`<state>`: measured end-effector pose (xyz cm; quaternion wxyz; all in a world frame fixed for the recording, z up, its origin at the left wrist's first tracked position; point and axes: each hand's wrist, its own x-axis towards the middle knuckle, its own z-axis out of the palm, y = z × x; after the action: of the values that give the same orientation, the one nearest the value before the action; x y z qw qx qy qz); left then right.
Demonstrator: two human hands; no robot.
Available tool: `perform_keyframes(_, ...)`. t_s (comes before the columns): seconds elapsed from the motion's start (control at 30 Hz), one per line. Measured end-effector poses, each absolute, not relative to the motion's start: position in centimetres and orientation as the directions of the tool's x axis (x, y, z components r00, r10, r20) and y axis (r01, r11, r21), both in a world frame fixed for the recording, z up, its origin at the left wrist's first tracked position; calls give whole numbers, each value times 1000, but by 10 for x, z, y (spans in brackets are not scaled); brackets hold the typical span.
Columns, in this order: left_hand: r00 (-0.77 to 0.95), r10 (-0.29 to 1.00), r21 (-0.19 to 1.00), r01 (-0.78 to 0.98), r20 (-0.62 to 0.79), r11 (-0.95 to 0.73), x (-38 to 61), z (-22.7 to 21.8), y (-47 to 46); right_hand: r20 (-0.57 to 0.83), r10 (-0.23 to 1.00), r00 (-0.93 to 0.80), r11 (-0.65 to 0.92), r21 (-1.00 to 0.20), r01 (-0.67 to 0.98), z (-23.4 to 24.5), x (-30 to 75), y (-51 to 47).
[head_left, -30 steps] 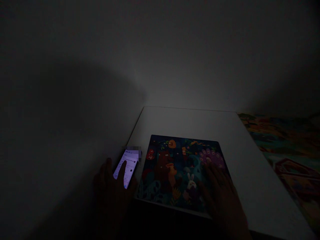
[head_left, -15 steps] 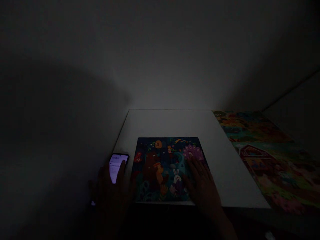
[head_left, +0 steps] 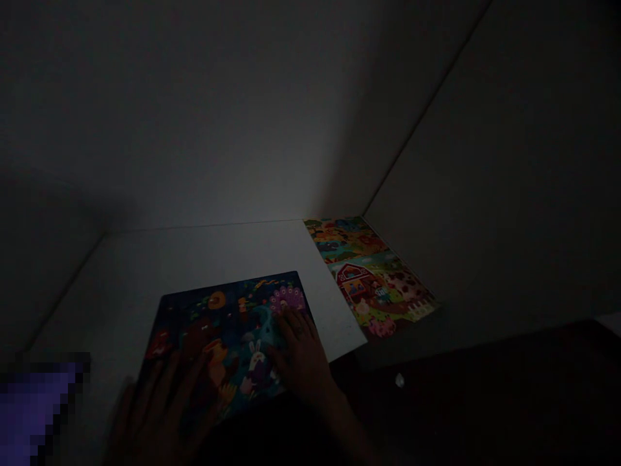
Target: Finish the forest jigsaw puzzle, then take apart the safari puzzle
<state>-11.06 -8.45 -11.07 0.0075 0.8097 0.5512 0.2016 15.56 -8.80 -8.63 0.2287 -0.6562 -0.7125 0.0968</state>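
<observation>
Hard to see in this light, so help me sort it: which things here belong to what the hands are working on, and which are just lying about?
In use: the left hand, the right hand, and the forest-animal picture board under both.

Lying about: the white tabletop, the farm-scene picture board, a small white speck, and a pixelated glowing patch, too blurred to identify.

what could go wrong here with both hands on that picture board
The room is very dim, so the right hand resting on the dark blue illustrated board could easily miss fine details. The board might slide on the white table top if either hand pushes it. The left hand is also near a blurred, glowing purple phone, which it might knock.
</observation>
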Motion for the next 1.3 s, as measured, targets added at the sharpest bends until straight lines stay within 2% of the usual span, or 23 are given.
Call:
perform_keyframes(0.17, 351, 890, 178, 894, 291, -411, -109, -106, -91, 186, 981, -51, 122, -397, 910, -75, 157, -91)
perform_keyframes(0.43, 357, 857, 175, 879, 373, -443, -102, -101, -90, 203, 977, -64, 133, -345, 929, -69, 158, -90)
perform_keyframes(0.57, 442, 822, 123, 851, 358, -511, -115, -112, -82, 196, 980, -45, 110, -335, 936, -68, 157, -91)
perform_keyframes(0.77, 603, 687, 78, 726, 404, -683, -144, -124, -70, 147, 989, -37, 86, -347, 934, -67, 158, -91)
perform_keyframes(0.97, 648, 600, 71, 649, 470, -757, -151, -126, -67, 126, 991, -50, 91, -348, 933, -62, 160, -97)
perform_keyframes(1.07, 643, 586, 65, 645, 493, -762, -149, -126, -67, 57, 997, -47, 66, -423, 904, -48, 170, -89)
perform_keyframes(1.13, 638, 595, 64, 654, 488, -754, -147, -125, -68, 17, 1000, 5, 5, -499, 867, -36, 185, -69)
perform_keyframes(1.2, 641, 604, 68, 657, 474, -751, -146, -122, -68, 65, 990, 122, -66, -549, 833, -28, 208, -39)
perform_keyframes(1.3, 645, 604, 89, 646, 468, -758, -145, -117, -70, 118, 952, 283, -177, -541, 822, -26, 246, 15)
